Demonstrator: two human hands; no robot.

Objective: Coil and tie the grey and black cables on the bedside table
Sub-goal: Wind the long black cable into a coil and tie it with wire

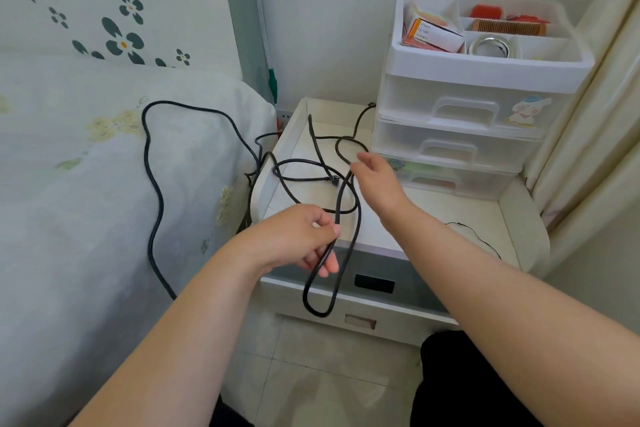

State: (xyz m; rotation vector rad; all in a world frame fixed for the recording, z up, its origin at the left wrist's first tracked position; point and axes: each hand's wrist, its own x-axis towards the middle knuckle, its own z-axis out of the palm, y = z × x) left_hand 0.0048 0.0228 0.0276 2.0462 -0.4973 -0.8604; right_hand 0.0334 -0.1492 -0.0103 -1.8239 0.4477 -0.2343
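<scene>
Coiling of the black cable [351, 239] is the step in hand, judged early stage: only one loop formed, no tie yet.

Hand states:
- Left hand [304, 239]: fingers pinched narrow on the cable, approx. at the front edge of the bedside table [467, 211]. One long loop hangs below it, in front of the table's drawer [374, 291].
- Right hand [375, 180]: raised over the tabletop, fingers closed on the cable's upper run where the loop's two strands meet.

Cable location: slack lies tangled on the tabletop w/ a connector end [334, 179] near the middle; the remainder trails left across the bed [86, 166] and down its side. Another strand runs behind the drawer organiser [485, 94]. Which cable is grey, which black: cannot tell.

Next move calls for:
1. Right hand draws more slack toward the left hand.
2. Left hand takes each new loop, same size as the first.
3. Watch the tabletop tangle; likely to snag, so feed slowly.
</scene>
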